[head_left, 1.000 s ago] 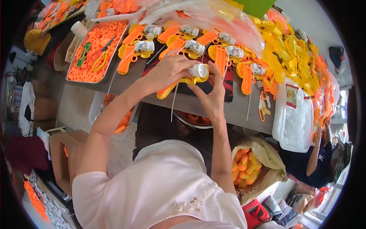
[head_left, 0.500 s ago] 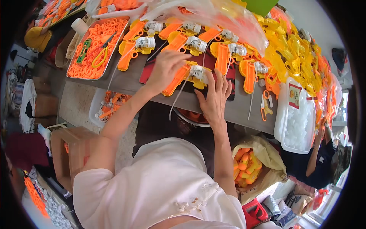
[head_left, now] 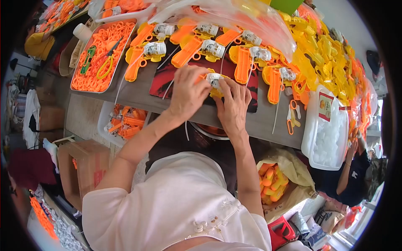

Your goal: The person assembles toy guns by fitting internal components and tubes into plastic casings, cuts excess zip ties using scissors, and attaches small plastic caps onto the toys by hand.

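A toy gun [head_left: 215, 79] with a white cylindrical unit in its yellow shell lies in front of me on a red and black mat [head_left: 161, 83]. My right hand [head_left: 234, 100] grips the front end of this toy, thumb below and fingers on top. Over its handle side, my left hand [head_left: 187, 92] is closed, fingertips at the edge of the white unit. Whatever sits between those fingertips is hidden, and most of the orange handle is covered. Several similar toy guns [head_left: 193, 51] stand in rows just beyond, thin pale strips hanging from some.
A metal tray [head_left: 73, 87] of orange rings holds green-handled cutters [head_left: 87, 60] and yellow-handled pliers [head_left: 104, 69]. To the right are scissors [head_left: 289, 119], a white tub [head_left: 307, 138] of translucent pieces and piled yellow shells [head_left: 322, 54]. An open sack [head_left: 299, 180] stands below the table.
My left hand has come down and right, from above the toy gun onto its handle side. My right hand's fingers have closed in on the front end. The view has shifted slightly.
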Demonstrator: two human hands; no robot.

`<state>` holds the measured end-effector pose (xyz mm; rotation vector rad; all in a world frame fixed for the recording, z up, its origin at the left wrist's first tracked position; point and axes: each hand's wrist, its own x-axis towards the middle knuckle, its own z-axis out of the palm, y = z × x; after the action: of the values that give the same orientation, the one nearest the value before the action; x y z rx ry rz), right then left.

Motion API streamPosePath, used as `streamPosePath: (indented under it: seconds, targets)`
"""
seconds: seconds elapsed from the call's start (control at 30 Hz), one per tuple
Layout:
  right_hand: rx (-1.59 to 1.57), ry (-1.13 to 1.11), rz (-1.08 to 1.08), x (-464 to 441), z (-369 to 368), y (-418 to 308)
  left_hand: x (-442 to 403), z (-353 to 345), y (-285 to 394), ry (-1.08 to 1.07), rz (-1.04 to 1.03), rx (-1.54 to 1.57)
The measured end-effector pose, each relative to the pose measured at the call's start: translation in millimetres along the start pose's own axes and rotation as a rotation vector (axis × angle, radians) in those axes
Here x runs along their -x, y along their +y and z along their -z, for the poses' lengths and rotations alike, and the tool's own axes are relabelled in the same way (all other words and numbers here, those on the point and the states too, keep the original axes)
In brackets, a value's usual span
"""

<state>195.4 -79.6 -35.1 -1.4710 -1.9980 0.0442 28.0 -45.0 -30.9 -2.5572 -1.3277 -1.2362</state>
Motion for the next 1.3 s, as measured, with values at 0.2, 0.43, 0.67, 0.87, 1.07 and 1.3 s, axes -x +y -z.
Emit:
streamPosePath:
  seconds: [0.2,0.43,0.67,0.87,1.07,1.3]
  targets:
    - [-0.080,0.076,-0.085,-14.7,-6.9,-3.5,19.3,2.4,14.2,-0.102,-0.016,-0.072]
    - [-0.123,0.183,-0.100,-9.9,-22.4,0.0,-11.1,12.9,6.4,-0.100,-0.097,-0.008]
    - [-0.279,0.116,-0.092,-0.1,9.8,12.3,-7.3,-0.7,-5.2,-0.117,-0.120,0.083]
    - [-0.018,0.268,-0.407,-1.6,73.3,112.4,-2.9,-2.3,-7.7,-0.106,-0.093,0.120]
    - [0.317,0.100,-0.054,-26.7,61.1,150.1,-2.5,-0.9,-8.1,-0.123,-0.081,0.137]
    - [0.348,0.155,-0.151,-2.3,76.8,131.2,-2.0,-2.0,-7.7,-0.134,-0.076,0.126]
